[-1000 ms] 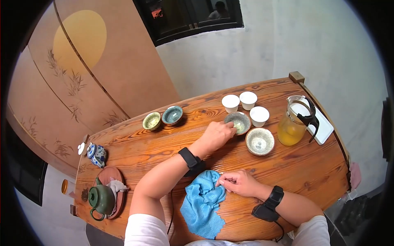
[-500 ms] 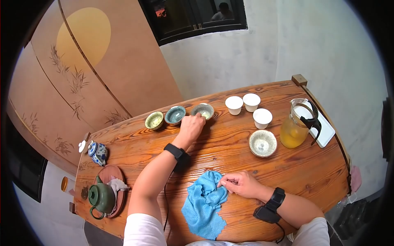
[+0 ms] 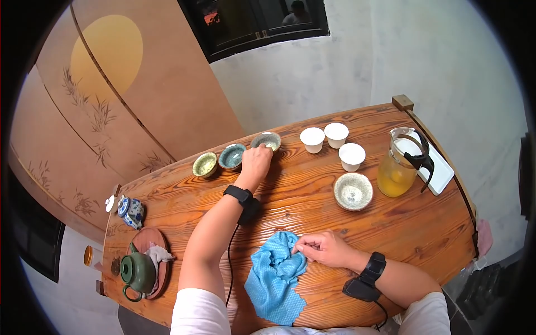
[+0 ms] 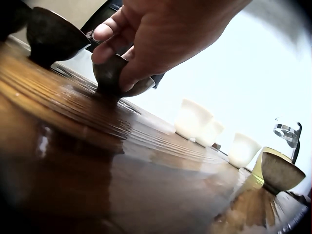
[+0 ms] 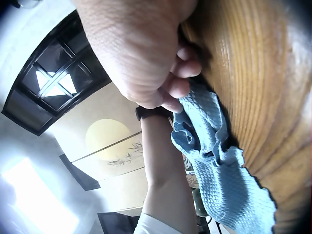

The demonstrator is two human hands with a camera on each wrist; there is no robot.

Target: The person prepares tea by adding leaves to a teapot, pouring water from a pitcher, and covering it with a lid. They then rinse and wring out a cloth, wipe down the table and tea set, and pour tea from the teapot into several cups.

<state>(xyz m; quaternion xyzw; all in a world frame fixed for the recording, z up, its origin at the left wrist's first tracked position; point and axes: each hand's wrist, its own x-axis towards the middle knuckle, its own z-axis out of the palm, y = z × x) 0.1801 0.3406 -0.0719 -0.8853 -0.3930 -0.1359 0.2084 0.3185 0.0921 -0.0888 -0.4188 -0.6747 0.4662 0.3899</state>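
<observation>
At the table's far edge, my left hand (image 3: 255, 168) grips a grey teacup (image 3: 268, 137) by its rim. In the left wrist view the thumb and fingers sit on either side of this dark-looking cup (image 4: 108, 77), which stands upright close to the wood. Just left of it are a blue-green cup (image 3: 231, 157) and a yellow-green cup (image 3: 205, 165). Near the front, my right hand (image 3: 330, 250) rests on the table with fingers loosely curled. Its fingertips touch the edge of a crumpled blue cloth (image 5: 229, 185).
On the right stand several white cups (image 3: 352, 157), a speckled bowl (image 3: 353, 191) and a glass pitcher (image 3: 395, 177) of yellow liquid beside a white tray (image 3: 444, 177). At left are a green teapot (image 3: 139, 272) on a reddish plate (image 3: 162, 237) and a blue-and-white pot (image 3: 132, 212).
My left hand has carried the grey teacup from beside the speckled bowl leftward to the blue-green cup, then slightly toward the far edge. The right hand and cloth have stayed put.
</observation>
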